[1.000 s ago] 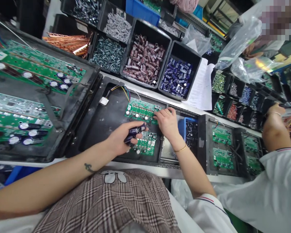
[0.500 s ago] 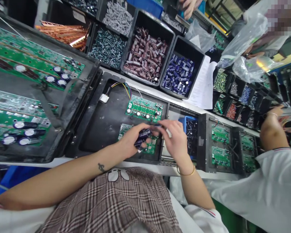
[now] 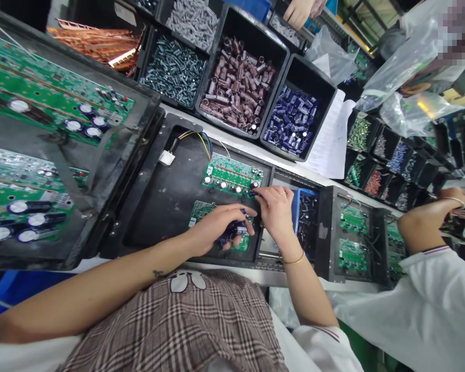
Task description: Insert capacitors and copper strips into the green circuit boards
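Note:
Several dark blue capacitors (image 3: 237,228) lie in my left hand (image 3: 213,227), whose fingers curl round them above the lower green circuit board (image 3: 201,208). My right hand (image 3: 274,206) pinches one dark capacitor (image 3: 253,193) at the lower right corner of the upper green circuit board (image 3: 234,173). Both boards lie in a black tray (image 3: 155,206). The upper board carries several round white-topped capacitors along its lower edge. Much of the lower board is hidden under my left hand.
Behind the tray stand bins of brown capacitors (image 3: 238,85), blue capacitors (image 3: 292,119) and green-grey parts (image 3: 173,72). A blue box (image 3: 297,206) is right of my right hand. Larger boards (image 3: 31,85) lie left. Another person's arm (image 3: 426,217) reaches in at right.
My right hand has moved left and down from my left fingertips to the upper board's corner, carrying a capacitor. My left hand has loosened a little round its capacitors. The view has shifted slightly.

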A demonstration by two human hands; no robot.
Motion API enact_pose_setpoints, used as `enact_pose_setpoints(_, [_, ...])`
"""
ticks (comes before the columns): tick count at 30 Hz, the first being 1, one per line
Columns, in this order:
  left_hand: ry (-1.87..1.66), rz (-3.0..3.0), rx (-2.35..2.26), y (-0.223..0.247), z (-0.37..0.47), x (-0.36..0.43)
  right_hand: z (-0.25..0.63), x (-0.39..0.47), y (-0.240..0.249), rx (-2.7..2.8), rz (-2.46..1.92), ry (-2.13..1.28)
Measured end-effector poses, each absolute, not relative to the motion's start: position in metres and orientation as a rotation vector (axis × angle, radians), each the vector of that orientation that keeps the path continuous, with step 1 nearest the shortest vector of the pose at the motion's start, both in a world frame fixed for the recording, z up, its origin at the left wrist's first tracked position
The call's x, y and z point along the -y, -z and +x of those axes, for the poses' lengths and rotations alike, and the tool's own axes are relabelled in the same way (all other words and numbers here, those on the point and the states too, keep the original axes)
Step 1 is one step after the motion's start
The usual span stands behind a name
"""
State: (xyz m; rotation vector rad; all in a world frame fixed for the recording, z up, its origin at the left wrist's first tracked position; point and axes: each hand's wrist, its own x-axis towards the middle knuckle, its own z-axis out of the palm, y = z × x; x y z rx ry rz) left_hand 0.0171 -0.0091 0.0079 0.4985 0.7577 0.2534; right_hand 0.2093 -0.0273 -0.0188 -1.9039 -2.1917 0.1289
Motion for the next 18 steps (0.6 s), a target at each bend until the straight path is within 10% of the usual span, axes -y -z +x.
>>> enact_pose_setpoints(18, [-0.344, 0.438, -0.755, -0.0016, 0.0251, 0.0105, 0.2145, 0.0223, 0.0114, 2.635, -1.569, 0.023])
